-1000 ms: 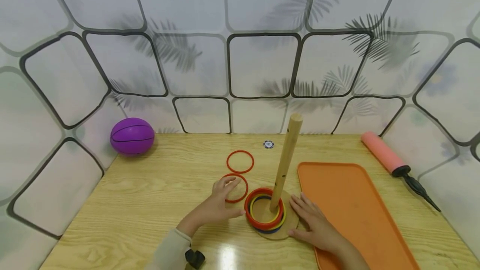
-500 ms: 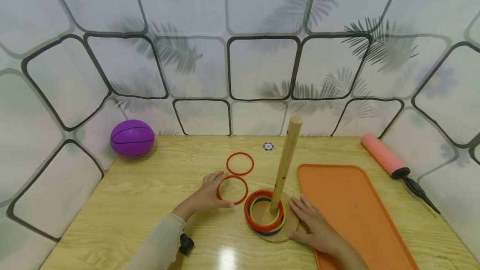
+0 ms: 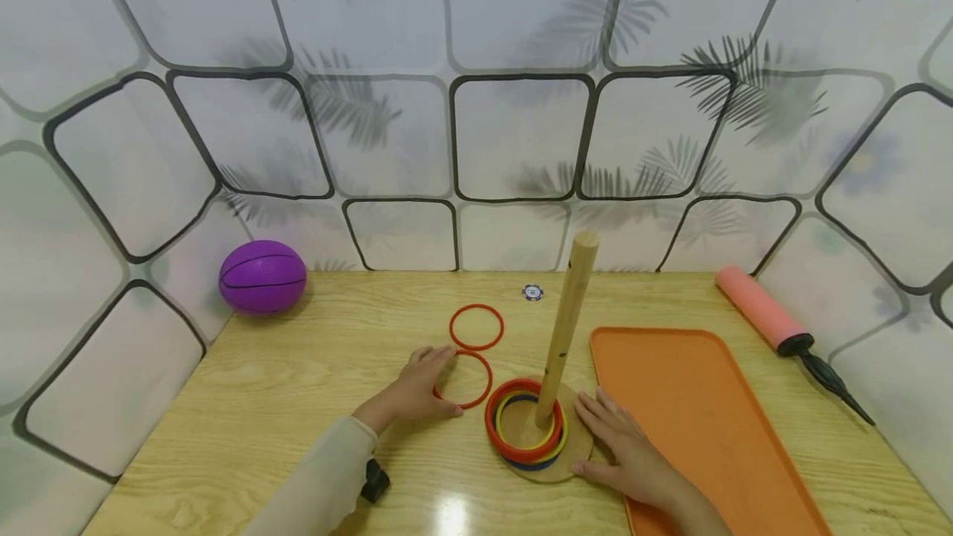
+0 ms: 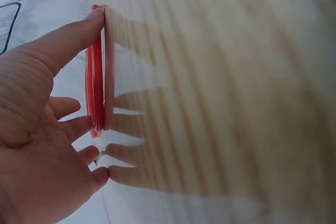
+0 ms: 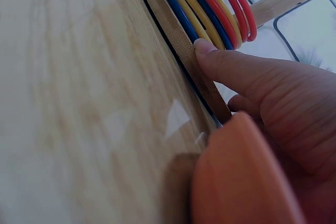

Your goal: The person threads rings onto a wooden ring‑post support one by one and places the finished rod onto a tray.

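Observation:
My left hand [image 3: 417,385] pinches the left part of a thin red ring [image 3: 489,383], thumb at its near edge and index finger farther round. In the left wrist view the thumb tip lies on one end of the red ring [image 4: 94,87]. Another red ring [image 3: 477,305] lies just behind. A wooden post [image 3: 567,321] stands on a round wooden base [image 3: 581,437], with several red, yellow and blue rings [image 3: 495,437] stacked round it. My right hand [image 3: 629,453] rests at the base's right edge, fingers fairly straight. Its thumb [image 5: 220,61] touches the base's rim in the right wrist view.
An orange tray [image 3: 670,362] lies right of the base, partly under my right forearm. A pink hand pump [image 3: 763,304] lies by the right wall. At the back are a purple ball [image 3: 262,277] and a poker chip [image 3: 532,293]. A patterned wall bounds the table.
My left hand moved left from over the near red ring to its left side, then closed in on it. My right hand and the stacked rings stayed put.

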A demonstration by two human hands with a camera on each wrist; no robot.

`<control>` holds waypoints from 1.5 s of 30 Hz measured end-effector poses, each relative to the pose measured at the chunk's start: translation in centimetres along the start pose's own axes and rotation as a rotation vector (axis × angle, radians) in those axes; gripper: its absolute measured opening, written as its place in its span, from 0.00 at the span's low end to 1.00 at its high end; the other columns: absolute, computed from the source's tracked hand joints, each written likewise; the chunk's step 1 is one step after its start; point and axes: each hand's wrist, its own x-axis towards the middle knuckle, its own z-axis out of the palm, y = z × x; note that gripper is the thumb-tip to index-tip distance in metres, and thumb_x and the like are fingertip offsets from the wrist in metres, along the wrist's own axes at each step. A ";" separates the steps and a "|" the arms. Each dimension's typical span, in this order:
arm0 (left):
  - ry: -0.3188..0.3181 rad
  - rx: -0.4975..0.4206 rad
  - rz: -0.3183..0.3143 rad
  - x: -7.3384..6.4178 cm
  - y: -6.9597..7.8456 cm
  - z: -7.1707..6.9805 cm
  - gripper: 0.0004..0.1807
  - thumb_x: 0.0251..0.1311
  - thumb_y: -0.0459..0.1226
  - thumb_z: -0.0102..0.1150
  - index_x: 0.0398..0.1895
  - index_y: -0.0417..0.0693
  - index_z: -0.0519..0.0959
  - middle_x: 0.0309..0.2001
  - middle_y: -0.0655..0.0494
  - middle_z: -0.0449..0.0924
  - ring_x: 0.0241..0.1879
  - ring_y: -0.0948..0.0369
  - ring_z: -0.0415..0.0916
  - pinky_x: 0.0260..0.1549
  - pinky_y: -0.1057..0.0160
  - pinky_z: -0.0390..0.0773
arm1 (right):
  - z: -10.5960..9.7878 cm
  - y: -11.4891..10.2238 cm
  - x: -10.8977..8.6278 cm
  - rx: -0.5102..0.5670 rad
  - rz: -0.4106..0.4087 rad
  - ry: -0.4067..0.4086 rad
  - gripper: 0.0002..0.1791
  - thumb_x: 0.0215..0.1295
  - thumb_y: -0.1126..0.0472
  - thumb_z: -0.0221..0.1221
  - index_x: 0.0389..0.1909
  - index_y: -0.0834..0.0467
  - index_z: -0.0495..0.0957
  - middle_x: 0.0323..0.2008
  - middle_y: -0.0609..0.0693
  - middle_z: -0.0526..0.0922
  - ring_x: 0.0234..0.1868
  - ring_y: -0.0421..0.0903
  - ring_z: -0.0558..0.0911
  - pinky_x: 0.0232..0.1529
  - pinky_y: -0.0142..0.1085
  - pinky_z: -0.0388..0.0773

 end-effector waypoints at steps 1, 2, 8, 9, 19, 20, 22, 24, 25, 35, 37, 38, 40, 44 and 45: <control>0.003 0.006 0.000 0.0 0.0 0.0 0.50 0.47 0.45 0.73 0.71 0.37 0.57 0.70 0.41 0.56 0.69 0.39 0.43 0.62 0.38 0.51 | 0.0 0.0 0.0 -0.001 0.003 -0.004 0.45 0.57 0.42 0.62 0.70 0.61 0.60 0.71 0.57 0.57 0.71 0.62 0.46 0.59 0.16 0.24; 0.006 0.012 0.002 -0.1 0.1 0.1 0.50 0.47 0.45 0.73 0.70 0.37 0.57 0.70 0.41 0.57 0.69 0.39 0.44 0.62 0.38 0.52 | 0.0 0.0 0.0 0.005 0.009 -0.009 0.45 0.57 0.42 0.62 0.70 0.61 0.60 0.71 0.57 0.56 0.71 0.62 0.45 0.59 0.16 0.24; 0.000 0.089 0.026 -0.4 0.3 0.2 0.46 0.49 0.46 0.71 0.68 0.35 0.61 0.68 0.41 0.58 0.67 0.41 0.49 0.62 0.40 0.54 | 0.1 0.0 -0.1 0.005 0.009 -0.014 0.44 0.57 0.43 0.63 0.69 0.61 0.60 0.70 0.57 0.57 0.71 0.63 0.46 0.58 0.16 0.24; -0.002 0.098 0.029 -0.5 0.4 0.2 0.46 0.50 0.46 0.70 0.68 0.35 0.61 0.68 0.41 0.58 0.67 0.41 0.50 0.62 0.41 0.54 | 0.1 0.0 -0.1 0.001 0.007 -0.010 0.44 0.58 0.43 0.63 0.69 0.61 0.60 0.70 0.57 0.57 0.71 0.63 0.46 0.58 0.16 0.24; 0.016 0.095 0.017 -1.0 0.9 0.5 0.48 0.49 0.46 0.70 0.69 0.33 0.59 0.65 0.37 0.60 0.65 0.42 0.52 0.61 0.44 0.59 | 0.1 0.1 0.1 -0.016 -0.004 0.012 0.44 0.57 0.43 0.63 0.69 0.61 0.61 0.70 0.58 0.58 0.71 0.62 0.47 0.60 0.16 0.24; 0.022 0.083 0.005 -1.1 0.9 0.5 0.49 0.49 0.47 0.71 0.69 0.32 0.58 0.64 0.36 0.60 0.65 0.42 0.52 0.60 0.45 0.60 | 0.2 0.1 0.1 -0.022 -0.010 0.016 0.44 0.57 0.43 0.63 0.69 0.62 0.61 0.70 0.58 0.58 0.71 0.62 0.47 0.60 0.16 0.24; 0.029 0.058 -0.031 -1.2 1.0 0.4 0.51 0.48 0.48 0.71 0.69 0.32 0.56 0.65 0.35 0.58 0.66 0.43 0.52 0.60 0.46 0.62 | 0.2 0.1 0.1 -0.026 -0.013 0.019 0.43 0.57 0.43 0.63 0.69 0.61 0.62 0.70 0.58 0.58 0.71 0.62 0.48 0.60 0.16 0.25; 0.037 0.032 -0.064 -1.3 1.0 0.3 0.52 0.48 0.49 0.71 0.70 0.32 0.55 0.65 0.35 0.57 0.66 0.43 0.52 0.59 0.46 0.63 | 0.2 0.1 0.1 -0.029 -0.023 0.021 0.43 0.57 0.43 0.63 0.68 0.61 0.62 0.70 0.58 0.59 0.71 0.61 0.48 0.59 0.16 0.25; 0.041 0.022 -0.072 -1.4 0.9 0.2 0.53 0.47 0.50 0.71 0.70 0.32 0.55 0.65 0.36 0.57 0.66 0.44 0.53 0.59 0.46 0.64 | 0.2 0.1 0.1 -0.030 -0.025 0.021 0.43 0.57 0.43 0.63 0.68 0.61 0.62 0.70 0.58 0.59 0.71 0.61 0.48 0.59 0.16 0.25; 0.111 -0.046 -0.074 -2.6 1.3 -1.2 0.51 0.48 0.48 0.71 0.70 0.35 0.57 0.62 0.44 0.62 0.56 0.49 0.66 0.50 0.50 0.72 | 0.2 0.2 0.1 -0.027 0.005 0.005 0.44 0.57 0.42 0.63 0.69 0.61 0.62 0.70 0.56 0.58 0.71 0.61 0.47 0.60 0.16 0.24; 0.131 -0.085 -0.079 -2.8 1.8 -1.8 0.50 0.47 0.48 0.71 0.70 0.36 0.57 0.62 0.44 0.61 0.55 0.48 0.66 0.47 0.51 0.73 | 0.2 0.2 0.1 -0.028 0.007 0.006 0.44 0.56 0.42 0.63 0.69 0.61 0.62 0.70 0.56 0.58 0.71 0.62 0.47 0.60 0.16 0.24; 0.141 -0.108 -0.080 -3.0 2.0 -2.2 0.50 0.47 0.47 0.72 0.70 0.37 0.57 0.62 0.45 0.61 0.54 0.48 0.66 0.45 0.52 0.74 | 0.1 0.2 0.1 -0.027 0.009 0.005 0.44 0.56 0.42 0.63 0.69 0.62 0.62 0.70 0.56 0.58 0.71 0.62 0.47 0.60 0.16 0.24; 0.158 -0.137 -0.074 -3.2 2.6 -3.0 0.50 0.47 0.48 0.71 0.71 0.40 0.57 0.62 0.46 0.60 0.55 0.48 0.66 0.44 0.53 0.74 | 0.1 0.2 0.1 -0.028 0.013 0.001 0.45 0.56 0.42 0.63 0.69 0.62 0.61 0.70 0.57 0.58 0.71 0.62 0.47 0.59 0.16 0.24; 0.181 -0.153 -0.029 -3.8 4.1 -4.8 0.51 0.48 0.48 0.71 0.72 0.42 0.55 0.62 0.46 0.60 0.54 0.49 0.65 0.43 0.55 0.74 | 0.0 0.2 0.2 -0.014 0.030 -0.015 0.45 0.57 0.41 0.62 0.69 0.62 0.61 0.71 0.56 0.56 0.71 0.63 0.46 0.61 0.18 0.24; 0.180 -0.151 -0.020 -4.0 4.5 -5.2 0.51 0.48 0.48 0.70 0.73 0.43 0.54 0.62 0.46 0.59 0.54 0.49 0.65 0.44 0.55 0.74 | 0.0 0.1 0.2 -0.008 0.033 -0.020 0.45 0.57 0.41 0.62 0.69 0.61 0.60 0.71 0.56 0.56 0.71 0.63 0.45 0.62 0.19 0.24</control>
